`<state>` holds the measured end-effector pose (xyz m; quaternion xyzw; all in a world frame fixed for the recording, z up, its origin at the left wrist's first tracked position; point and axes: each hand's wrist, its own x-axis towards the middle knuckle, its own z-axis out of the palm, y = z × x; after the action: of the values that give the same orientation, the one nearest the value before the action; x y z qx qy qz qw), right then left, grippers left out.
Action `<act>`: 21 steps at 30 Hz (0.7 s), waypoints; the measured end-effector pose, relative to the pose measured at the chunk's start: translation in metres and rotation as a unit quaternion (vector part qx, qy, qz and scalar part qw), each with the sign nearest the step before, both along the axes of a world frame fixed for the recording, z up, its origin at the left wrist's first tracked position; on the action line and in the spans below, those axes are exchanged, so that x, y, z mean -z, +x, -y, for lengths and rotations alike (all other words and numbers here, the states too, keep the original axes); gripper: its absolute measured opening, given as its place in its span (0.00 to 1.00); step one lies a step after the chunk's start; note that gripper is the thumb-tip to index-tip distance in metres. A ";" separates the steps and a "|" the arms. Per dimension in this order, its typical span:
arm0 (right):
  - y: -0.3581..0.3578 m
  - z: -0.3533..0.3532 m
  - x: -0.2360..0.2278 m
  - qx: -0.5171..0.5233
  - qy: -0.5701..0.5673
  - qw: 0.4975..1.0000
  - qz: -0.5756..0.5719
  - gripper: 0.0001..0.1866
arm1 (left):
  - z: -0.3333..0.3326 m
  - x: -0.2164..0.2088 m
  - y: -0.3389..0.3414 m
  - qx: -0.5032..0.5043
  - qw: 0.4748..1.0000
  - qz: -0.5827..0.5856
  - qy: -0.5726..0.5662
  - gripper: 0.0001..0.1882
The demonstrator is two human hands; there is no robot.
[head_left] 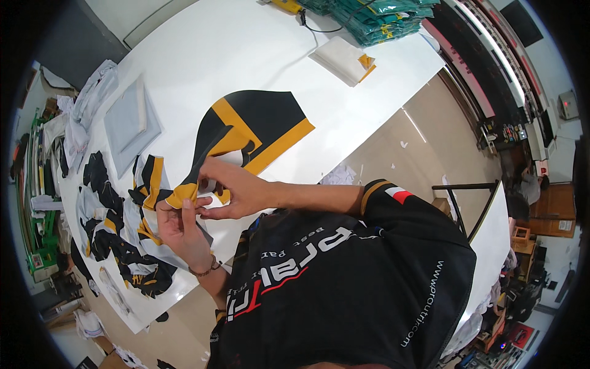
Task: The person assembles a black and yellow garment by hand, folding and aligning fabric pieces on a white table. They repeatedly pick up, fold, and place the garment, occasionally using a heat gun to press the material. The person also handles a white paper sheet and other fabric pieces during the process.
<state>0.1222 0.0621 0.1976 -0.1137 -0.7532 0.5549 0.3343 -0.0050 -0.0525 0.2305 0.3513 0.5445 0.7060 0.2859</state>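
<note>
A black and yellow fabric piece (270,111) lies partly on the white table (178,55), its near end lifted and folded over. My left hand (184,230) pinches the yellow edge of that end between thumb and fingers. Close beside it, my right hand (236,187) reaches in from the right with bent fingers, gripping the same folded edge. The fabric hides part of the right fingertips. Left of my hands is a heap of black, white and yellow fabric pieces (123,252).
Stacked grey-white sheets (132,123) lie at the table's left. Toward the far edge are a pale stack with yellow scraps (344,60), green plastic-wrapped packs (381,21) and a yellow corded tool (287,6). A long machine (491,55) stands beyond the floor at right.
</note>
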 end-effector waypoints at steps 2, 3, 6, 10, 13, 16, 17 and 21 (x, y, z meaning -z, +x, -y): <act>0.003 0.000 -0.007 0.045 0.020 0.997 -0.057 0.30 | -0.001 0.000 0.004 0.002 1.000 -0.004 0.019 0.09; 0.004 -0.001 -0.009 0.066 0.030 0.994 -0.086 0.30 | -0.002 0.000 0.004 0.003 1.000 -0.005 0.028 0.09; 0.007 -0.007 -0.012 0.126 0.102 0.981 -0.111 0.33 | 0.001 0.000 0.001 0.019 0.999 -0.037 0.035 0.07; 0.010 -0.014 0.004 0.160 0.098 0.978 -0.096 0.18 | -0.012 -0.012 0.007 0.000 0.991 -0.123 0.054 0.06; 0.015 -0.019 -0.012 0.175 0.116 0.974 -0.087 0.12 | -0.026 -0.024 0.003 -0.052 0.967 -0.218 0.118 0.07; 0.020 -0.022 -0.012 0.150 0.081 0.983 -0.074 0.09 | -0.030 -0.030 -0.004 -0.095 0.961 -0.239 0.103 0.08; 0.021 -0.021 -0.011 0.147 0.047 0.986 -0.069 0.08 | -0.031 -0.028 -0.006 -0.101 0.965 -0.222 0.100 0.08; 0.029 -0.020 -0.028 0.138 0.000 0.990 0.027 0.11 | -0.027 -0.024 -0.012 -0.070 0.985 -0.113 0.106 0.10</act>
<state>0.1512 0.0823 0.2258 -0.2314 -0.7394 0.5003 0.3866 -0.0167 -0.0253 0.2547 0.4183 0.5187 0.7335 0.1338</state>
